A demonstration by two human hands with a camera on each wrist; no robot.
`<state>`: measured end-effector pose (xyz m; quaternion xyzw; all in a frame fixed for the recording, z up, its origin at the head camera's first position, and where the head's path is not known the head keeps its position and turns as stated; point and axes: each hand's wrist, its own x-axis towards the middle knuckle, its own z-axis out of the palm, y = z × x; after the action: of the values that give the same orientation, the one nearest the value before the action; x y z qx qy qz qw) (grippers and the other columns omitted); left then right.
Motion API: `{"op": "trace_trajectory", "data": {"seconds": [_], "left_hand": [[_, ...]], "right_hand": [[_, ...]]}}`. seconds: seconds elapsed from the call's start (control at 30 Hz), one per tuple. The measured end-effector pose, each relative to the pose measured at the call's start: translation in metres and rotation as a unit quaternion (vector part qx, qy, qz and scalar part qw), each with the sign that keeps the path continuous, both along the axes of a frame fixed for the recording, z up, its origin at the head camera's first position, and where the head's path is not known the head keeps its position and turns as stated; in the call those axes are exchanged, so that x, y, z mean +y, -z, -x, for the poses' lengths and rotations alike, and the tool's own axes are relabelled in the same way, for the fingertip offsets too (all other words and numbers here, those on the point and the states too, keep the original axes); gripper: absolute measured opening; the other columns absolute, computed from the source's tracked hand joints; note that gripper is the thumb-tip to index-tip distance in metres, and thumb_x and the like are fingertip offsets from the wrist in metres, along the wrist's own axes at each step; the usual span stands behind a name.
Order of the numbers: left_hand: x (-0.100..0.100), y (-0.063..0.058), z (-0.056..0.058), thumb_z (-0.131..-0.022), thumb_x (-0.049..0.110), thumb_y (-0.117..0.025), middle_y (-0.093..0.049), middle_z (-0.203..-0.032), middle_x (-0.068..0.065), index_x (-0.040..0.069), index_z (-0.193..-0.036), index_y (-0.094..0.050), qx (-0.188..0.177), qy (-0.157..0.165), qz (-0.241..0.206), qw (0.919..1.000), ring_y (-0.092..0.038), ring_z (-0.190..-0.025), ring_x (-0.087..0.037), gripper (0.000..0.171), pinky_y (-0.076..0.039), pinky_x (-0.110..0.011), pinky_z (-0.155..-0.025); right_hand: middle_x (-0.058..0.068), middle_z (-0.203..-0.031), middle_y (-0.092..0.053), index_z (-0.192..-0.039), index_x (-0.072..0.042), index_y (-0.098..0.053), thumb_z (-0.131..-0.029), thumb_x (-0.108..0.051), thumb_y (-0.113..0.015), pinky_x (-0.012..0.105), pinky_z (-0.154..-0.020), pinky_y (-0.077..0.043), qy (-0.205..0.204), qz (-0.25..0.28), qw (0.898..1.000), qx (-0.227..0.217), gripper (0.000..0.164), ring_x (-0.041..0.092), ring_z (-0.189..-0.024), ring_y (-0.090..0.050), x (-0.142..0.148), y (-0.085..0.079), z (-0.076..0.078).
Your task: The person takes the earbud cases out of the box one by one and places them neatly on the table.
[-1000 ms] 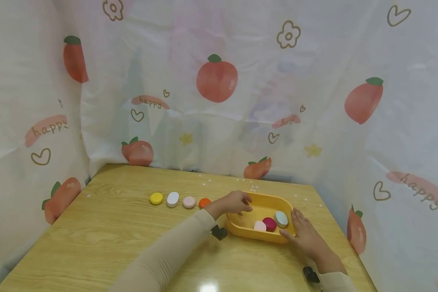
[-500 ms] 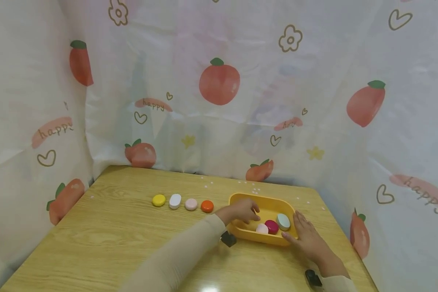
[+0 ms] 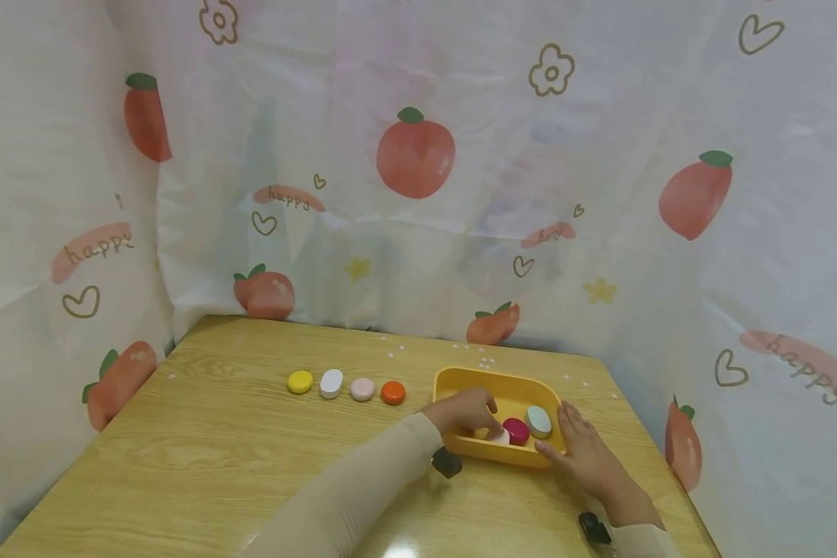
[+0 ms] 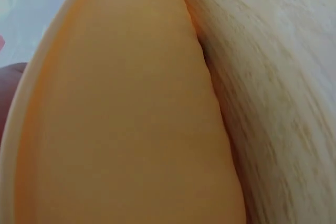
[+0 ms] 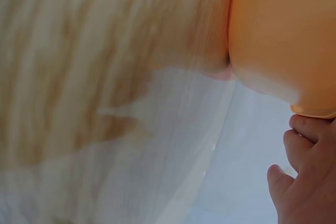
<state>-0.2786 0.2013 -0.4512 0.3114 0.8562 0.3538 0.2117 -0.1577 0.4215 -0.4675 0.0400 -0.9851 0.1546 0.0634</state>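
In the head view my left hand (image 3: 469, 411) reaches over the left end of a yellow tray (image 3: 453, 445). Its fingers bend down to a pale pink rounded piece (image 3: 501, 436), partly hiding it; whether they pinch it I cannot tell. Beside that piece lie a dark red rounded piece (image 3: 516, 432) and a pale mint oval piece (image 3: 539, 421). My right hand (image 3: 589, 453) rests against the tray's right end, fingers spread along the outside and thumb at the near rim. The left wrist view is mostly filled by the tray's wall (image 4: 126, 103).
Left of the tray, a row on the wooden table (image 3: 216, 449) holds a yellow piece (image 3: 300, 381), a white oval piece (image 3: 331, 384), a pale pink piece (image 3: 362, 389) and an orange piece (image 3: 393, 393). Patterned white cloth (image 3: 418, 256) hangs around the table.
My left hand has lowered further into the tray and to the right, its fingers coming down to the pale pink piece. My right hand stays against the tray's right end.
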Motion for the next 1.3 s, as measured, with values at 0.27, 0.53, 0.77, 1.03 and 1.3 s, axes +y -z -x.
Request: {"op": "trace_trajectory", "data": {"seconds": [0.27,0.53,0.77,1.03,1.3], "left_hand": [[0.017,0.013,0.000,-0.073,0.024,-0.088,-0.059,-0.084,0.000,0.001,-0.106,-0.065,0.018,-0.017,0.007,0.9997,-0.054,-0.069,-0.014,0.046,-0.048,-0.023,-0.064],[0.027,0.017,-0.010,-0.075,0.031,-0.085,-0.060,-0.082,0.003,0.007,-0.102,-0.067,0.072,-0.009,0.053,0.9960,-0.053,-0.072,-0.012,0.040,-0.046,-0.022,-0.069],[0.029,0.016,-0.009,-0.079,0.031,-0.081,-0.061,-0.083,0.003,0.009,-0.100,-0.067,0.113,-0.005,0.091,0.9894,-0.053,-0.075,-0.012,0.034,-0.047,-0.022,-0.073],[0.026,0.014,-0.008,-0.079,0.026,-0.081,-0.059,-0.078,0.003,0.008,-0.093,-0.068,0.102,0.002,0.091,0.9906,-0.053,-0.070,-0.013,0.026,-0.045,-0.022,-0.066],[0.023,0.013,-0.006,-0.077,0.033,-0.083,-0.063,-0.091,0.003,0.009,-0.106,-0.067,0.104,0.004,0.092,0.9903,-0.055,-0.081,-0.012,0.040,-0.048,-0.023,-0.079]], "right_hand": [[0.033,-0.153,-0.015,-0.146,0.016,-0.020,-0.096,-0.049,-0.055,0.064,-0.109,-0.013,-0.002,-0.001,1.000,0.008,0.089,0.050,-0.139,-0.014,-0.001,0.000,0.001],[0.032,-0.154,-0.016,-0.147,0.014,-0.020,-0.096,-0.051,-0.054,0.064,-0.109,-0.013,0.005,-0.007,1.000,0.003,0.090,0.049,-0.140,-0.014,0.004,0.008,0.001],[0.032,-0.154,-0.015,-0.147,0.014,-0.019,-0.096,-0.052,-0.054,0.064,-0.109,-0.013,0.005,-0.006,1.000,0.002,0.091,0.048,-0.140,-0.014,0.003,0.006,0.002],[0.031,-0.155,-0.014,-0.148,0.013,-0.017,-0.097,-0.052,-0.052,0.064,-0.110,-0.012,0.008,-0.003,1.000,-0.006,0.090,0.048,-0.141,-0.013,0.001,0.004,0.002],[0.032,-0.154,-0.014,-0.148,0.013,-0.018,-0.096,-0.053,-0.053,0.063,-0.110,-0.012,0.010,0.004,1.000,-0.009,0.091,0.049,-0.140,-0.013,0.001,0.003,0.001]]}}
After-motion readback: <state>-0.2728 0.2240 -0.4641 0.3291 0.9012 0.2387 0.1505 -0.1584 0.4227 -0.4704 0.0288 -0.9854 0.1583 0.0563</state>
